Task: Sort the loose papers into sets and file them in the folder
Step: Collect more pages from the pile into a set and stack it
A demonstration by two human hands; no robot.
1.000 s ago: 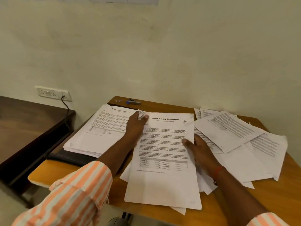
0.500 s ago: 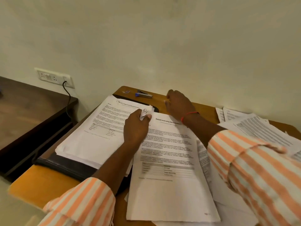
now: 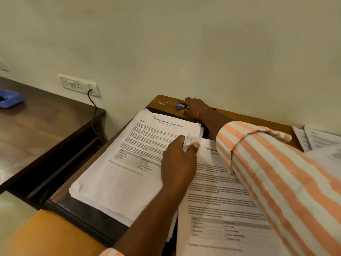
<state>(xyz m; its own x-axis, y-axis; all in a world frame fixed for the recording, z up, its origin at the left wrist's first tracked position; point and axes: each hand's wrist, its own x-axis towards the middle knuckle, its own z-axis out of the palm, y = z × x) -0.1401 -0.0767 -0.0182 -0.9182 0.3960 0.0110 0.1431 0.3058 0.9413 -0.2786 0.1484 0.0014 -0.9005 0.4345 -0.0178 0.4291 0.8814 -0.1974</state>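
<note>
Blue stapler point(image 3: 179, 107) (blurred) perhaps touching right hand point(image 3: 196, 108)

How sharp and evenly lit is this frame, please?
Head view: dim, warm, even light, only a dull sheen on the dark side table; the heading on the stack reads, body text smears; the striped right sleeve and the near sheet are blurred, the stapler small and soft.

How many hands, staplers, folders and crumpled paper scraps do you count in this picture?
Hands: 2, left hand and right hand
Stapler: 1
Folder: 1
Crumpled scrap: 1
Total: 5
</note>
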